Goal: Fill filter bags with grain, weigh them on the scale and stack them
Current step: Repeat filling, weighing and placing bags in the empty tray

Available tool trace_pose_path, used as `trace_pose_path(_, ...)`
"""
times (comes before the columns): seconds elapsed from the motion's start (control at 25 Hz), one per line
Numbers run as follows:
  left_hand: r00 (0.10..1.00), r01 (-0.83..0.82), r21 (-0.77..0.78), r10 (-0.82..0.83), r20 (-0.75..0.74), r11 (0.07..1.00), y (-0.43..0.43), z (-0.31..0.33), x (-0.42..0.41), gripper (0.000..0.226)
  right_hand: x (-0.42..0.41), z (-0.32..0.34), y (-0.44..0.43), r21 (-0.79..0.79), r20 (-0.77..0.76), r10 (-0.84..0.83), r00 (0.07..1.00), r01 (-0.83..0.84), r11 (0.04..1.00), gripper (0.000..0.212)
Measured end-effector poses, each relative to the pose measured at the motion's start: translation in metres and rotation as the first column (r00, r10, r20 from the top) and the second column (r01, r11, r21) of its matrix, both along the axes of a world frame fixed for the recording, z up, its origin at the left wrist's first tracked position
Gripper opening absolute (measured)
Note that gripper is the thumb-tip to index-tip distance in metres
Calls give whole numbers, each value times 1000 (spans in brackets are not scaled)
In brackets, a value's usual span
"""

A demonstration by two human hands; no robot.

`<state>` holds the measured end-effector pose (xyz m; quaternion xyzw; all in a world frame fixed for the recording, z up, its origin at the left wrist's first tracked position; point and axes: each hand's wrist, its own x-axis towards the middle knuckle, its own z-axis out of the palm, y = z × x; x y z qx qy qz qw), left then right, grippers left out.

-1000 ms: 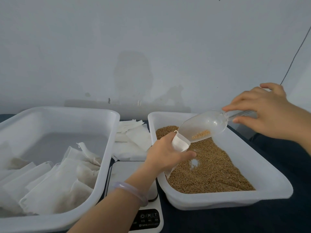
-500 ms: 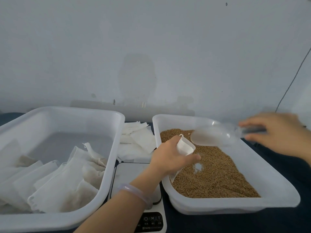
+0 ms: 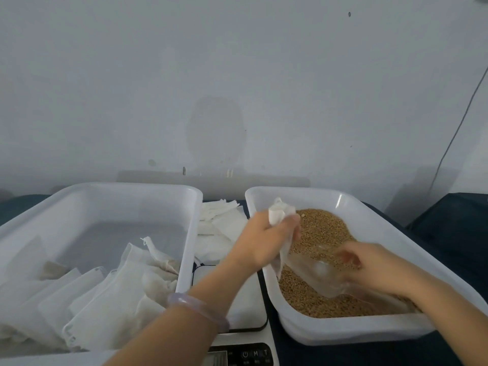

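My left hand (image 3: 264,240) grips a white filter bag (image 3: 280,216) by its neck over the left edge of the right tub (image 3: 369,207). Brown grain (image 3: 324,231) fills that tub. My right hand (image 3: 375,262) holds the clear plastic scoop (image 3: 317,270), which lies low on the grain, its bowl just below the bag. The white scale (image 3: 237,313) sits between the two tubs, partly under my left forearm. Several filled filter bags (image 3: 105,294) lie in the left tub (image 3: 105,191).
A pile of flat unfilled bags (image 3: 221,223) lies behind the scale, between the tubs. The scale's buttons (image 3: 253,353) are at the bottom edge. A dark blue cloth (image 3: 449,233) covers the table. A wall stands close behind, with a thin cable (image 3: 454,136) at right.
My right hand has swung the emptied scoop from the tub's far right down onto the grain near me. My left hand has squeezed the bag's mouth shut.
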<state>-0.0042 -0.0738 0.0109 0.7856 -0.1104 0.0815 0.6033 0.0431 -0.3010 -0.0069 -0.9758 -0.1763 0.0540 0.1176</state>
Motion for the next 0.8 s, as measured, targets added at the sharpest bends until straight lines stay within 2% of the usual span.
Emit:
trace_pose_path(0.12,993,-121,-30,122,9,992,24,20,-11,36,-20,27,46,369,125,120,985,-158,916,46)
trace_pose_path(0.2,974,-228,29,228,-8,973,37,23,-18,36,-37,33,82,458,115,221,968,-249,853,52)
trace_pose_path(0.32,933,-334,143,348,-91,932,51,11,-25,35,-50,22,129,449,89,267,960,-278,849,69)
trace_pose_path(0.36,920,-349,202,375,-111,915,54,6,-26,37,-50,17,141,444,95,268,959,-282,850,68)
trace_pose_path(0.48,911,-336,331,393,-123,882,66,-5,-27,45,-48,9,166,469,103,295,950,-308,828,36)
trace_pose_path(0.6,950,-143,357,229,-213,923,81,-9,-26,40,-36,7,170,455,60,349,935,-337,824,17)
trace_pose_path(0.68,961,21,404,93,-259,915,90,-10,-24,33,-28,3,166,407,49,347,936,-336,849,20)
trace_pose_path(0.8,964,62,552,94,-250,832,94,-10,-18,16,-25,-2,159,343,6,310,951,-293,893,29)
